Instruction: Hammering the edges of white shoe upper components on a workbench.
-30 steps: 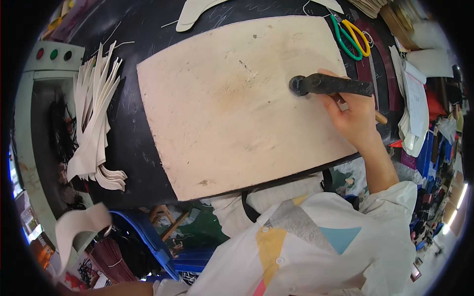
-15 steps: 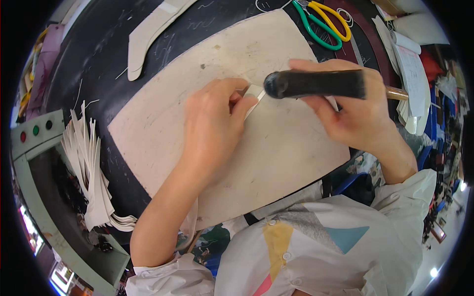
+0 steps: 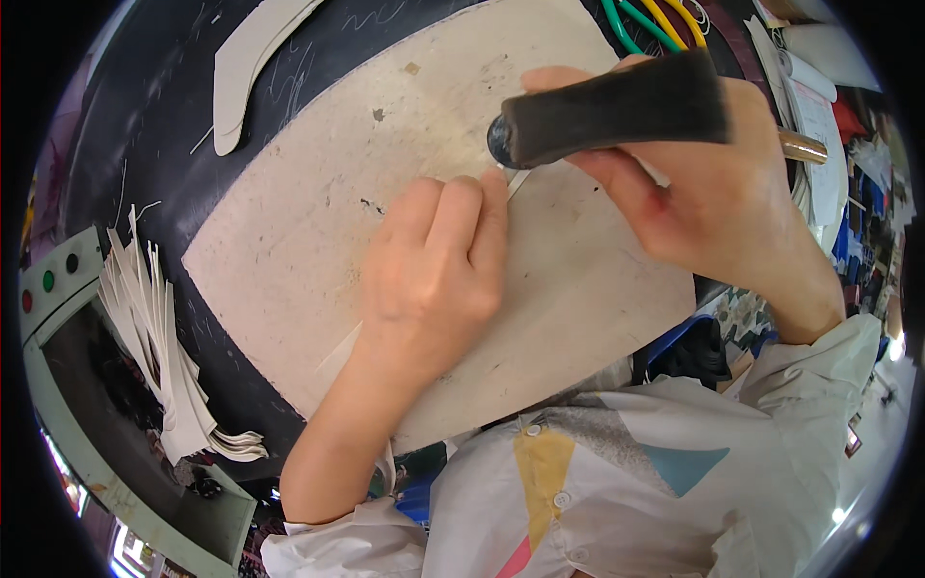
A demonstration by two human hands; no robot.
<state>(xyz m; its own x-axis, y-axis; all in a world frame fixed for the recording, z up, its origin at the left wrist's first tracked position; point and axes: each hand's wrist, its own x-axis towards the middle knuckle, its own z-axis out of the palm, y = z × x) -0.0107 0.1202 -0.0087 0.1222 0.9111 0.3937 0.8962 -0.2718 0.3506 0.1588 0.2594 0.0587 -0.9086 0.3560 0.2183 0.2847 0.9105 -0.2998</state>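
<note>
My right hand [image 3: 713, 193] grips a hammer with a dark, flared head [image 3: 617, 111] and a wooden handle [image 3: 802, 146]. The hammer's round face hangs just above the fingertips of my left hand [image 3: 434, 265]. Those fingers are curled and pressed together over a narrow white strip [image 3: 518, 181], whose short end shows beyond the fingertips. More of the pale strip comes out beside my left wrist; the stretch between lies hidden beneath the hand. Under both hands is a large beige board [image 3: 289, 222] with scuffs and dark specks.
On the left lies a bundle of white strips [image 3: 178, 376] next to a grey-green machine frame [image 3: 58, 313] with coloured buttons. A curved white piece [image 3: 241, 77] rests on the black table [image 3: 154, 144]. Green- and yellow-handled scissors [image 3: 636, 29] and papers [image 3: 814, 144] lie at the far right.
My left fingers have shifted from an open-sided pinch to a closer curl, knuckles up, over the strip. The hammer has moved slightly left, towards them. The whole view has shifted a little.
</note>
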